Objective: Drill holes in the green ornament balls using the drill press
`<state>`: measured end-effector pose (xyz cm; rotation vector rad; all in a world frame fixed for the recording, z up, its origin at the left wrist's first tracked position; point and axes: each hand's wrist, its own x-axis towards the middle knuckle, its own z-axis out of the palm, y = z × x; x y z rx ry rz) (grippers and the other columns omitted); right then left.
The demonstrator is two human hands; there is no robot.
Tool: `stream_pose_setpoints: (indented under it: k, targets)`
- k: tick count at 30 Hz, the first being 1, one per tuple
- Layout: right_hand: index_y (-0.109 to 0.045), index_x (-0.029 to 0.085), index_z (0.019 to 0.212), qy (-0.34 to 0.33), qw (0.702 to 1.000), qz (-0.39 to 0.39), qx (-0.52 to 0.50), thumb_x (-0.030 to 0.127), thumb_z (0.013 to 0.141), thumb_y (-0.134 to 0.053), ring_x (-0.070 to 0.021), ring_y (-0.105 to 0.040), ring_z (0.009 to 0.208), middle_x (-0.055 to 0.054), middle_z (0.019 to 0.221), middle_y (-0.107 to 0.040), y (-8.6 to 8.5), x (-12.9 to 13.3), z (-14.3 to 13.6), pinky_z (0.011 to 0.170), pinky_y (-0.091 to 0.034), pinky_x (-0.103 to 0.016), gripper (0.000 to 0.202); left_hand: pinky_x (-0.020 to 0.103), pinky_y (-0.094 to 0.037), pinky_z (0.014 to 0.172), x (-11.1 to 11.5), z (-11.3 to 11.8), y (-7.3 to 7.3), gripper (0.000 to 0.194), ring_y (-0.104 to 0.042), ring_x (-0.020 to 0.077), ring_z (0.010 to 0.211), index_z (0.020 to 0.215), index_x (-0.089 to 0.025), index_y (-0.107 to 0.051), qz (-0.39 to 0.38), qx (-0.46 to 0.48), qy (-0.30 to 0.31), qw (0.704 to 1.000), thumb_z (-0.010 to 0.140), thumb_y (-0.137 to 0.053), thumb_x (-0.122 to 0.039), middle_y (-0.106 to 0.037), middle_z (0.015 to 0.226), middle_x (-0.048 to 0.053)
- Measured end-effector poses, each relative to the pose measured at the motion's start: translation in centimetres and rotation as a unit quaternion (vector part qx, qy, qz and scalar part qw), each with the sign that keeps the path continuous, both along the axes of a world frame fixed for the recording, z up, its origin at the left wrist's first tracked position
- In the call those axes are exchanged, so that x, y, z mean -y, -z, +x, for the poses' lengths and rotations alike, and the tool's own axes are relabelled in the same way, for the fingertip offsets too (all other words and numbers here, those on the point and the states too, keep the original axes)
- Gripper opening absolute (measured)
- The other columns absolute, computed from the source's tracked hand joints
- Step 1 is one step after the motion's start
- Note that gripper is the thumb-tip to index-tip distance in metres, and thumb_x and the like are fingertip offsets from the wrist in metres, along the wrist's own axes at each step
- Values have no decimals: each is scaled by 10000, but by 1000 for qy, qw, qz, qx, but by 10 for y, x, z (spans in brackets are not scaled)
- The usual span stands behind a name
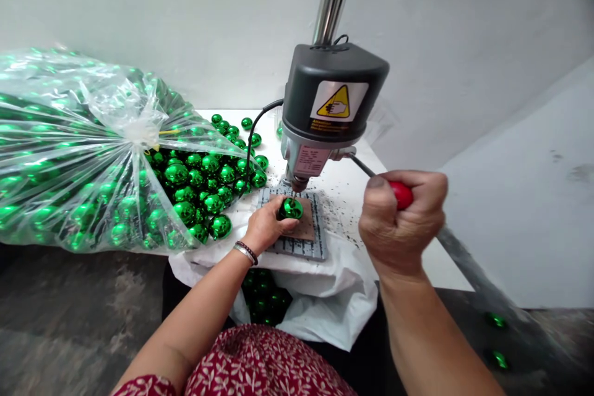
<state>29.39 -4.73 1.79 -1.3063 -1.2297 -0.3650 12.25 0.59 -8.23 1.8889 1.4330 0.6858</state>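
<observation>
The step in hand appeared to be the drilling of a glossy green bauble [293, 209], which was directly below the bit [294, 194] of a small drill press [335, 90]. The left hand [268, 223] was grasping this bauble from its nine o'clock side, between thumb and fingers. The bauble sat on a brown board [304, 230], and the board lay upon the grey slotted base plate [320, 250]. The right hand [404, 216], at about three o'clock from the drill press, was clenched around the red knob [401, 195] of the feed lever [364, 167]. The bit met the top of the bauble in the view, but I could not tell whether its tip was inside the shell.

Toward nine o'clock, a tied transparent bag [97, 167] full of similar baubles lay on the white desk [448, 269], with loose baubles [220, 226] beside it.

In my judgement, the next move called for an even pressure on the lever, while the left hand prevented any rolling and its fingertips remained clear of the bit.
</observation>
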Motion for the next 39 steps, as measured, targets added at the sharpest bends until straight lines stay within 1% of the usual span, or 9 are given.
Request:
stream_pose_setpoints:
  k: [12, 15, 18, 24, 27, 30, 33, 36, 39]
  targets:
    - [-529, 162, 879, -19, 997, 69, 11, 318, 881, -556, -61, -562, 688, 4, 759, -587, 31, -2, -8, 646, -452, -209, 158, 335, -511, 899, 2, -1, -3, 534, -693, 253, 1036, 1298, -275, -641, -6, 8, -1, 1000, 781, -749, -351, -751, 1153, 33]
    - [-519, 161, 863, -25, 997, 69, 7, 344, 880, -542, -62, -543, 655, 8, 733, -571, 32, 0, -8, 622, -438, -213, 185, 327, -512, 880, 3, 0, -4, 516, -696, 250, 1026, 1272, -288, -653, -11, 8, -7, 1000, 771, -755, -358, -757, 1123, 19]
    - [-536, 156, 859, -17, 998, 62, -13, 380, 874, -543, -59, -528, 649, 4, 744, -579, 11, -5, -6, 605, -421, -208, 225, 314, -513, 833, 3, 1, -6, 494, -698, 237, 957, 1232, -274, -666, -16, 7, -12, 1000, 755, -762, -363, -761, 1051, 14]
    - [-536, 153, 808, -15, 994, -41, -101, 409, 819, -562, -48, -452, 626, 17, 715, -557, -59, -30, -1, 600, -360, -210, 258, 303, -523, 837, 6, -3, -3, 465, -667, 196, 909, 1168, -219, -654, -19, 109, -17, 994, 721, -749, -306, -733, 999, 6]
    - [-521, 156, 822, 7, 988, -75, -132, 353, 813, -577, -55, -446, 619, 22, 715, -530, -68, -36, 0, 635, -368, -237, 205, 375, -525, 949, 15, -14, 0, 547, -656, 236, 1017, 1220, -174, -631, 8, 108, 39, 993, 691, -736, -263, -712, 1126, 71]
    - [-505, 164, 878, 27, 987, -91, -130, 361, 831, -566, -65, -448, 602, 19, 733, -519, -62, -37, 1, 654, -382, -267, 211, 426, -438, 1116, 28, -33, -3, 664, -564, 280, 1258, 1314, -168, -597, 76, 55, 101, 990, 655, -677, -146, -626, 1344, 127]
    - [-491, 177, 871, 30, 991, -75, -105, 413, 820, -559, -76, -450, 602, 13, 726, -508, -56, -38, 3, 647, -382, -278, 251, 411, -430, 1120, 42, -55, -17, 643, -548, 254, 1278, 1330, -221, -610, 117, -31, 114, 986, 705, -572, -74, -619, 1374, 96]
    - [-482, 182, 840, 10, 993, -47, -110, 433, 779, -555, -83, -462, 608, 9, 716, -496, -54, -39, 3, 659, -399, -296, 268, 444, -457, 1012, 51, -75, -34, 460, -609, 270, 1114, 1246, -218, -669, 128, -206, -2, 970, 837, -491, -102, -685, 1252, 110]
    - [-474, 183, 812, -3, 992, -26, -121, 421, 735, -560, -80, -469, 616, -4, 751, -517, -53, -39, 2, 683, -428, -315, 265, 491, -445, 916, 55, -87, -44, 369, -594, 344, 1075, 1229, -157, -657, 94, -363, -119, 919, 891, -526, -225, -686, 1192, 166]
